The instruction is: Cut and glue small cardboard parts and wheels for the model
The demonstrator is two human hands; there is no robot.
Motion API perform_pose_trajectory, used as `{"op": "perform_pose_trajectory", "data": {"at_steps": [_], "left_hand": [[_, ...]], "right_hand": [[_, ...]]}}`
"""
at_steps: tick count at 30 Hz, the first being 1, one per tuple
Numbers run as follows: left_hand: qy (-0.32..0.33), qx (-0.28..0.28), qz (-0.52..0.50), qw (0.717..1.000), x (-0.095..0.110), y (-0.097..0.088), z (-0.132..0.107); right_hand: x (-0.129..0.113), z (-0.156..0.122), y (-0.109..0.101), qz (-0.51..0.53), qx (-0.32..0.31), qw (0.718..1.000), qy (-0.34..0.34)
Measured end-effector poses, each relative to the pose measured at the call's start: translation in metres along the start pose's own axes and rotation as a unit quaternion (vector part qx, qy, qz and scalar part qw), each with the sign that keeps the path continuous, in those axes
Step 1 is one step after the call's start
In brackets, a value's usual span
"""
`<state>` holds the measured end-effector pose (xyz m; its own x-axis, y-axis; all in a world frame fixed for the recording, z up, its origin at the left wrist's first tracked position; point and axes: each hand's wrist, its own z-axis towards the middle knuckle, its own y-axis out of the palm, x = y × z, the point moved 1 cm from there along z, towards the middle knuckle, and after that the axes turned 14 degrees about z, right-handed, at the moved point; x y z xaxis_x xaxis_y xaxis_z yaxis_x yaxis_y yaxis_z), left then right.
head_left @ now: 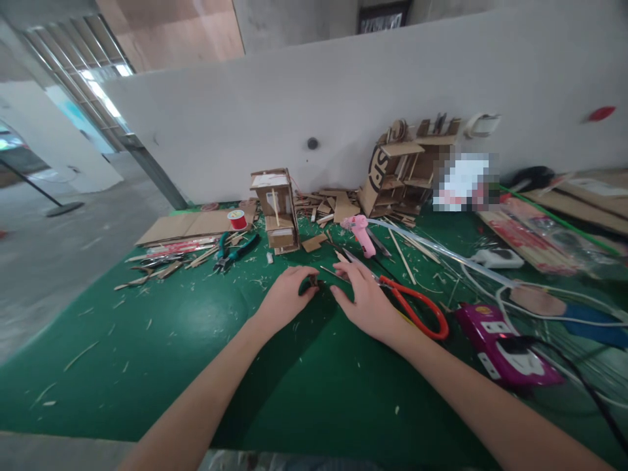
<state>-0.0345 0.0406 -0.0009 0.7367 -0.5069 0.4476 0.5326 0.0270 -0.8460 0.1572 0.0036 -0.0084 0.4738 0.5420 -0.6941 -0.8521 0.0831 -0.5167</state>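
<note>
My left hand [289, 294] is at the middle of the green table, thumb and fingers closed on a small dark brown piece [313, 282], seemingly cardboard and partly hidden. Just to its right, my right hand [362, 297] hovers with thumb and fingers apart. A thin stick [328, 271] shows by its fingertips; I cannot tell whether they touch. Red-handled scissors [426, 320] lie beside the right hand, their blades partly covered by it. Beyond the hands stand a pink glue gun [362, 234] and a small upright cardboard structure [277, 212].
Teal-handled pliers [236, 250] and a red spool [237, 220] lie at the left back. A larger cardboard shelf [392, 173] stands against the wall. A purple power strip [505, 347] with cables occupies the right. Wood shavings and cardboard scraps [338, 204] litter the green table [186, 353].
</note>
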Motion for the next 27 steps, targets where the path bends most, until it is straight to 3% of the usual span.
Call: {"op": "perform_pose_trajectory", "data": {"at_steps": [5,8,12,19,23,27], "left_hand": [[-0.016,-0.009,-0.017,1.0,-0.001,-0.001,0.001],[-0.042,0.045,-0.051,0.997,-0.004,-0.005,0.002],[-0.065,0.09,-0.008,0.994,-0.013,-0.011,0.005],[-0.025,0.037,0.097,0.994,-0.017,-0.006,0.004],[-0.003,0.007,0.095,0.995,-0.012,-0.005,0.001],[0.029,0.02,0.086,0.996,-0.004,-0.011,-0.002]], "right_hand": [[0.0,0.0,0.0,-0.022,-0.023,0.999,0.006],[-0.001,0.0,0.0,-0.027,-0.031,0.999,0.014],[-0.004,0.001,0.0,-0.042,-0.06,0.997,0.029],[-0.004,0.001,-0.001,-0.04,-0.062,0.997,0.024],[-0.002,0.001,0.0,-0.045,-0.063,0.997,0.02],[0.0,0.001,0.002,-0.048,-0.074,0.996,0.02]]}}
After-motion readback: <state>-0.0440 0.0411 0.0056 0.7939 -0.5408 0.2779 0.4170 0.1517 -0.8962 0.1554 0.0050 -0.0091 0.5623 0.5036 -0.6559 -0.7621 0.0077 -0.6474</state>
